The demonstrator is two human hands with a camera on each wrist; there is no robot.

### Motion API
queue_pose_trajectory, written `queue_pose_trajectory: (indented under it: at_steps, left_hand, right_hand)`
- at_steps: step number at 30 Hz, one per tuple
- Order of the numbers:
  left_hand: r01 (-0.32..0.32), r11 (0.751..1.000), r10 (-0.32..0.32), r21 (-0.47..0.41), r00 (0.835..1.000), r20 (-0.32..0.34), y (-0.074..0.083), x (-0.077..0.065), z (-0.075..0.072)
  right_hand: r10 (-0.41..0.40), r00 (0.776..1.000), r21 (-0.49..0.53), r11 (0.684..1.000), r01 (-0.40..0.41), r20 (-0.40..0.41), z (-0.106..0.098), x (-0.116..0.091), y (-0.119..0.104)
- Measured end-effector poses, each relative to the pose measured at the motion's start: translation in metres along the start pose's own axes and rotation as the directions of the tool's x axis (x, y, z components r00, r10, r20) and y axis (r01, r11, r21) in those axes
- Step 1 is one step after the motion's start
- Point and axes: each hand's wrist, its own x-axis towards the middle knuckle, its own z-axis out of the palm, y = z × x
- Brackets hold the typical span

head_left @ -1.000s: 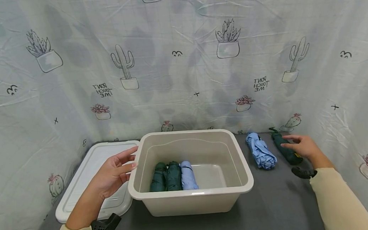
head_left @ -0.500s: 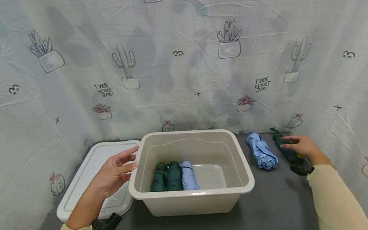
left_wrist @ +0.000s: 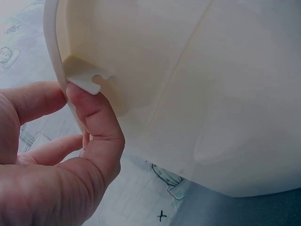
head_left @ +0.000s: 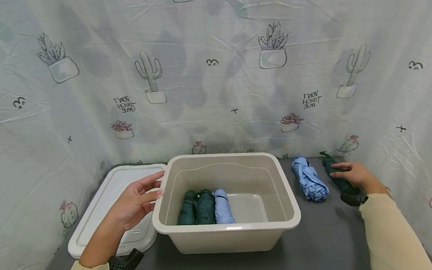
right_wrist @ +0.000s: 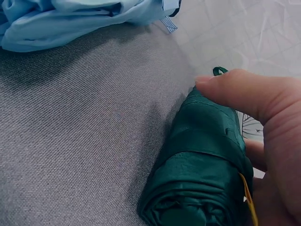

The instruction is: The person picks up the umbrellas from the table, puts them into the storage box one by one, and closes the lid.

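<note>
A: What takes up most room?
B: The printed curtain (head_left: 197, 86), then the grey tabletop (head_left: 317, 236), then the beige tub (head_left: 223, 240) standing on it.
A: And the lid?
B: White lid (head_left: 119, 183), lying flat left of the tub, the left forearm above it.
A: Where's the green umbrella?
B: Folded green umbrella (right_wrist: 197, 141), on the tabletop right of the tub, just beyond the crumpled blue umbrella (head_left: 311, 178). Its long axis slants from back left to near right, whereas the three rolls in the tub's left part, two green (head_left: 186, 210) (head_left: 205, 207) and one blue (head_left: 222, 207), point roughly front to back.
A: Which hand is nearer?
B: The right hand (head_left: 356, 175), easily. It curves round the umbrella, thumb across the top, fingers on the outer side; how firmly, I can't tell.
A: The left hand (head_left: 132, 201)?
B: Across the tub, pinching its left rim, thumb tip tucked under the lip.
A: Smallest details?
B: A yellow strap (right_wrist: 249, 202) beside the umbrella's near end, and a green cord loop (right_wrist: 219, 70) at its far end.
</note>
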Motion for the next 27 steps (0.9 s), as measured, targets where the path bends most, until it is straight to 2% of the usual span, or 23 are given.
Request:
queue_pose_trajectory:
  at_steps: [9, 15, 19, 27]
  left_hand:
    - [0.0, 1.0, 0.0, -0.004, 1.0, 0.005, -0.0005, 0.0004, -0.0006]
    - [-0.002, 1.0, 0.002, -0.012, 1.0, 0.016, -0.0008, 0.0014, -0.0014]
    - [-0.004, 1.0, 0.004, -0.013, 1.0, 0.023, -0.0012, 0.0015, -0.0016]
    - [-0.006, 1.0, 0.006, -0.02, 1.0, 0.018, -0.0013, 0.0014, -0.0018]
  right_hand:
    - [-0.011, 0.999, -0.019, 1.0, 0.012, 0.041, -0.0022, 0.0035, -0.0034]
    - [0.005, 0.995, 0.123, 0.992, -0.017, 0.098, -0.0035, 0.0049, -0.0017]
    - [0.019, 0.992, 0.15, 0.988, -0.037, 0.121, -0.0044, 0.0049, -0.0013]
    - [0.069, 0.99, 0.095, 0.992, -0.081, 0.126, -0.0036, 0.008, -0.0027]
